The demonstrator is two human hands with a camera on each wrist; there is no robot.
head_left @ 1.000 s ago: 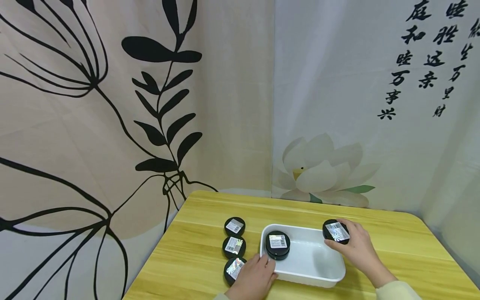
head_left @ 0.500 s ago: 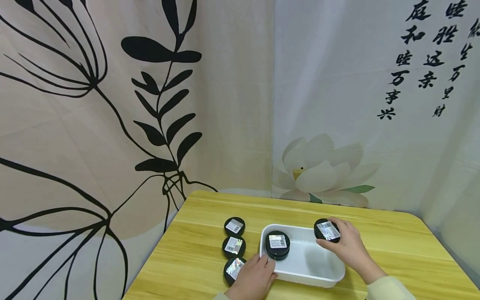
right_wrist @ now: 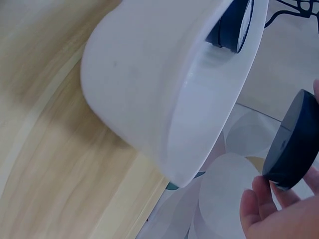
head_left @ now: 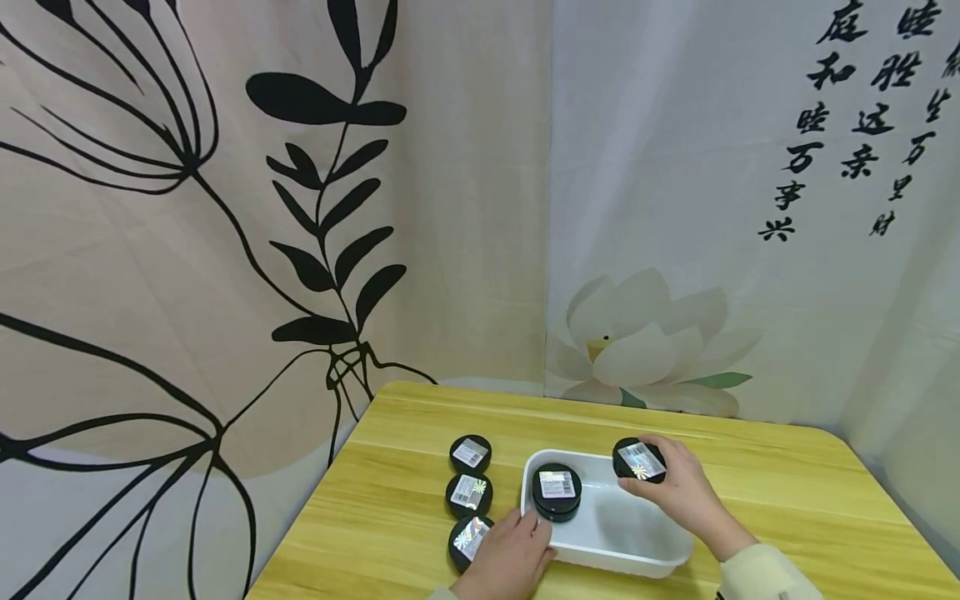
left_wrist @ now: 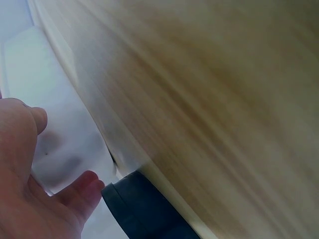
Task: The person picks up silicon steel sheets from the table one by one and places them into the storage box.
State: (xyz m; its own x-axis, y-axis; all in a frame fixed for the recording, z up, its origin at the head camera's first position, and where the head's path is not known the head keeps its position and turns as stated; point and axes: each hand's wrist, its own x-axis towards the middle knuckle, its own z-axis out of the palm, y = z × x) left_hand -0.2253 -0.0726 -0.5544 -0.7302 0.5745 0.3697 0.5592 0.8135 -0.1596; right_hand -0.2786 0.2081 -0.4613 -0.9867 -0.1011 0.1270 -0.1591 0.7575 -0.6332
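My right hand (head_left: 684, 492) pinches a flat round black jar (head_left: 637, 460) by its edge, with a silver label facing up. It holds the jar above the far right part of a white plastic box (head_left: 607, 557). In the right wrist view the held jar (right_wrist: 294, 144) is apart from the box wall (right_wrist: 139, 64). My left hand (head_left: 508, 557) grips the box at its near left corner, fingers on the rim. Inside the box, at its left end, black jars (head_left: 557, 492) are stacked, apparently two high.
Left of the box, three more labelled black jars stand in a column: a far one (head_left: 470, 453), a middle one (head_left: 468, 495) and a near one (head_left: 467, 542) partly behind my left hand. The wooden table (head_left: 360, 508) ends at a patterned curtain (head_left: 480, 250).
My right hand has carried the black jar leftward over the box, from its right edge further in. The left hand and the box have stayed in place.
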